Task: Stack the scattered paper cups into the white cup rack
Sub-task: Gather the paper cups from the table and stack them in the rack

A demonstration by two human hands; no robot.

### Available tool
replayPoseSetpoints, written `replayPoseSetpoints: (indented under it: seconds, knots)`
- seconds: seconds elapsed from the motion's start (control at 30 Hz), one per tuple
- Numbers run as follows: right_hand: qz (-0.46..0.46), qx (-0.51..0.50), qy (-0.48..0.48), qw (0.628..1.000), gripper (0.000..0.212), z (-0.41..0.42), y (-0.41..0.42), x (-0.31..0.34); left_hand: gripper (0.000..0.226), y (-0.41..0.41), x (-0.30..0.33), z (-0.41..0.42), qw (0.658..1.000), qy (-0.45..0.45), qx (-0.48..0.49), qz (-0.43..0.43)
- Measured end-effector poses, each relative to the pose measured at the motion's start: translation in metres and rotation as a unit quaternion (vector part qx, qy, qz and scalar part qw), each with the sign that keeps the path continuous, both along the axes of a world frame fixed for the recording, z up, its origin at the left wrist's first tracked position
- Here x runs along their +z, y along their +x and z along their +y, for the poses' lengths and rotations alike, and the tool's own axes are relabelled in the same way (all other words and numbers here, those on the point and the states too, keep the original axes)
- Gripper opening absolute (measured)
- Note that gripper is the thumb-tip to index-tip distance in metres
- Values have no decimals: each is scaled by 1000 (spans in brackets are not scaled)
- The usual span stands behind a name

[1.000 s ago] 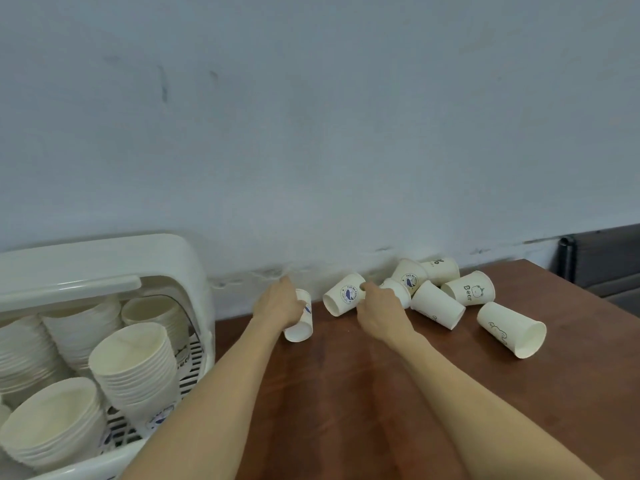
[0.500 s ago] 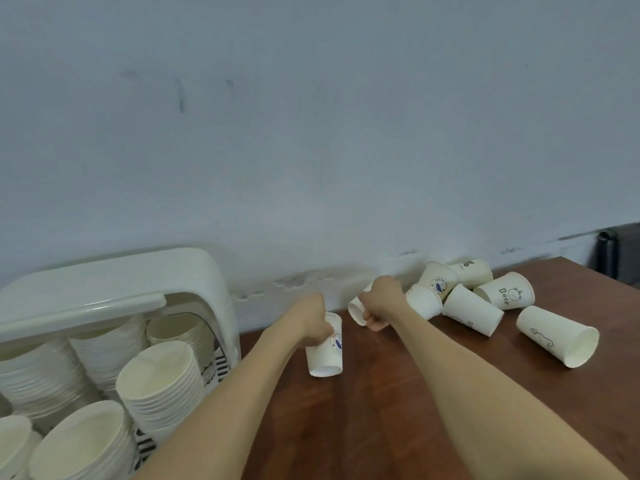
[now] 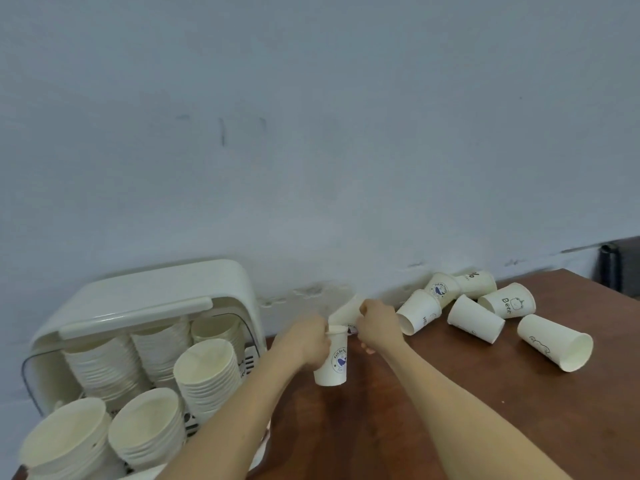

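Observation:
My left hand (image 3: 306, 341) grips a white paper cup with a blue logo (image 3: 334, 362), held upside down above the brown table (image 3: 450, 410). My right hand (image 3: 377, 325) holds a second paper cup (image 3: 344, 311), tilted, right above the first one and touching it. Several more paper cups lie scattered on their sides to the right, among them one marked "Bear" (image 3: 507, 301) and a large one nearest the edge (image 3: 557, 342). The white cup rack (image 3: 145, 296) stands at the left with its lid up, holding several stacks of cups (image 3: 207, 372).
A pale blue wall rises directly behind the table. A dark object (image 3: 620, 268) stands past the table's far right corner. Bare brown tabletop lies between my forearms and in front of the scattered cups.
Both hands lifted their cups off the table and drew them together toward me. The right-hand cup now sits just over the left-hand cup. The view has shifted left, showing more of the rack.

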State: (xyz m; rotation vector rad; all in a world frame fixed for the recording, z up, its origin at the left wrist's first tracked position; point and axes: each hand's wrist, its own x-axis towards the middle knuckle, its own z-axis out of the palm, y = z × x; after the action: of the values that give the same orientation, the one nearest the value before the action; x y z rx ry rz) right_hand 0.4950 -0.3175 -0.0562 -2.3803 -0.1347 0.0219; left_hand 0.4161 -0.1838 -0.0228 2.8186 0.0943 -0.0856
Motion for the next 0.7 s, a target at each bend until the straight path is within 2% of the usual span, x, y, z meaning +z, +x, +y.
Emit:
replayPoseSetpoints:
  seconds: [0.13,0.23,0.43,0.7]
  knots:
    - [-34,15,-12,999,43,-1,-27,17,14,-21,9,5,999,-7,20,-36]
    - [-57,28,-51,997,36,-5,-50,31,15,-42,20,3,997,-18,29,-65]
    - [-101,64,-67,990,17,-15,-94,67,17,-90,51,4,993,-21,36,-111]
    - [-143,101,-46,984,18,-15,-151,128,23,-159,96,22,985,-89,42,-143]
